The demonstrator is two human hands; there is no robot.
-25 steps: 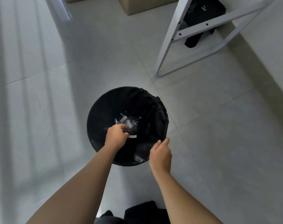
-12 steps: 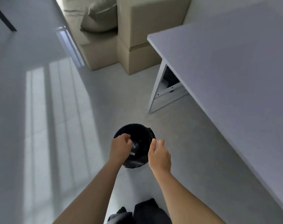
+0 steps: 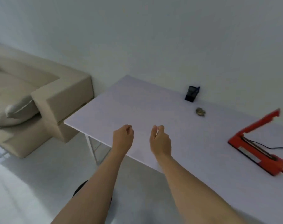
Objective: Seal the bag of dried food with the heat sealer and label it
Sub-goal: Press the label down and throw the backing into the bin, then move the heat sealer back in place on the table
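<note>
A red heat sealer lies on the white table at the right, its arm raised and a black cord trailing off to the right. A small clear bag of brownish dried food rests near the wall, left of the sealer. My left hand and my right hand hover side by side over the table's near left part, fingers loosely curled, holding nothing. Both are well left of the bag and the sealer. I see no label.
A small black object stands at the wall just behind the bag. A beige sofa with a cushion sits left of the table. The black bin shows on the floor behind my left forearm.
My view has swung up from the black bin on the floor to the table. Both hands have left the bin and risen over the table's edge, and my left hand no longer pinches anything.
</note>
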